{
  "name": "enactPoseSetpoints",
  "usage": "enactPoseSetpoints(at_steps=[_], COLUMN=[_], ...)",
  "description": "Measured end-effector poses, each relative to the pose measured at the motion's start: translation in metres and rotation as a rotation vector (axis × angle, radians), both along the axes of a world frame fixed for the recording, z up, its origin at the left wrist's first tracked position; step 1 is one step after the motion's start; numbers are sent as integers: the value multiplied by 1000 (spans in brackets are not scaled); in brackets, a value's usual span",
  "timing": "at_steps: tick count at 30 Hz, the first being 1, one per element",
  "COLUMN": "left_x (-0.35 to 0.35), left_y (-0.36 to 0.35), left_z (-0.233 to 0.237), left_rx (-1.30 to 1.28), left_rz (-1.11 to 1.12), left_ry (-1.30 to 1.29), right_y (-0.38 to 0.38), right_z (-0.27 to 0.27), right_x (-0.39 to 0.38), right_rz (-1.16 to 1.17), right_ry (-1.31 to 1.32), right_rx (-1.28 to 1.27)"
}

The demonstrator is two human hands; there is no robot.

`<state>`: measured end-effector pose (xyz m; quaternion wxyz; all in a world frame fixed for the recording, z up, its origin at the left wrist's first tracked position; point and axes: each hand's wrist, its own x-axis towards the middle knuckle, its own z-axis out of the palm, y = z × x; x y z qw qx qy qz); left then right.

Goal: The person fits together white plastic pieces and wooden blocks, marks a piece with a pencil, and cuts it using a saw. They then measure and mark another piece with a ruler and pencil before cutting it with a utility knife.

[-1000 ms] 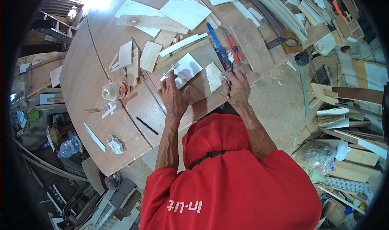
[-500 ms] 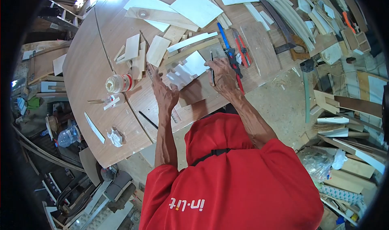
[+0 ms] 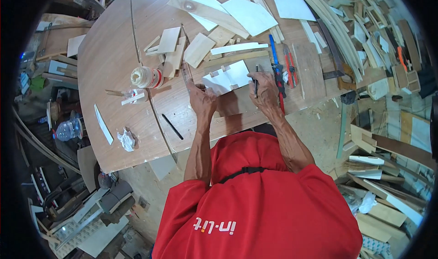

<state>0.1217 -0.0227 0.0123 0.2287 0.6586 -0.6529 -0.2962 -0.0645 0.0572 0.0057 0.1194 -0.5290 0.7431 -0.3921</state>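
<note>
A white-faced board (image 3: 228,78) with small wooden blocks on it lies between my hands, on a brown panel (image 3: 237,103). Beside its left end is my left hand (image 3: 203,98), fingers curled, with the thumb close to the board's lower edge. A thin strip (image 3: 185,73) sticks out at those fingertips; its kind is not clear. At the board's right end, my right hand (image 3: 265,91) is closed around an upright black pen (image 3: 256,80). A blue bar clamp (image 3: 276,65) and a red-handled tool (image 3: 290,65) lie just right of that hand.
A glue jar (image 3: 148,77), a small clear container (image 3: 135,96), crumpled white paper (image 3: 126,139) and a black stick (image 3: 172,126) occupy the table's left part. Loose wood pieces (image 3: 199,50) and white panels (image 3: 250,16) cover the back. Wood offcuts (image 3: 392,179) pile up at the right.
The whole view has shifted, so the table appears further right and higher. The white board, blurred before, now looks still. My left fingers are more curled; my right hand keeps the pen.
</note>
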Motion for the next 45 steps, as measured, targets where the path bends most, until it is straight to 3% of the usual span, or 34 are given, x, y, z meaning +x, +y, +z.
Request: enactPoseSetpoints(at_steps=[3, 5, 6, 8, 10, 13, 18, 21, 28, 30, 33, 37, 40, 42, 44, 45], left_x=[7, 18, 24, 43, 71, 96, 153, 156, 148, 149, 166, 168, 174, 171, 151, 133], left_y=[-1, -3, -3, -2, 0, 14, 30, 33, 27, 27, 26, 31, 32, 41, 48, 51], left_z=[-6, -18, -13, 0, -17, -12, -39, -35, -42, -36, -62, -55, -49, -36, -11, 6], left_rx=[-78, 10, 4, 257, 244, 189, 21, -16, -53, 114, 155, 177, 281, 132, 53, 45], left_rz=[41, 128, 140, 118, 130, 412, 609, 812, 889, 766, 574, 460, 422, 378, 340, 182], left_ry=[83, 414, 417, 649, 681, 792, 901, 807, 764, 626, 440, 277, 295, -69, -145, -154], right_y=[-1, -4, -6, -12, -18, -24, -14, 3, 36, 43, 51, 64, 74, 82, 90, 93], right_z=[2, 3, 3, 5, 10, 15, 8, 9, 1, 1, 3, 3, 1, 4, 6, 6], right_x=[4, 10, 13, 21, 31, 38, 21, 8, 2, 1, -4, -16, -23, -30, -36, -40], right_rz=[10, 17, -7, -20, 21, 38, 62, 22, -62, -109, -187, -269, -325, -356, -389, -401], right_ry=[-38, -73, -170, -262, -276, -305, -232, -214, -240, -252, -269, -229, -260, -244, -285, -284], right_rx=[-18, -5, 54, 109, 56, 26, -115, -40, -28, -52, -49, -82, -99, -65, -75, -76])
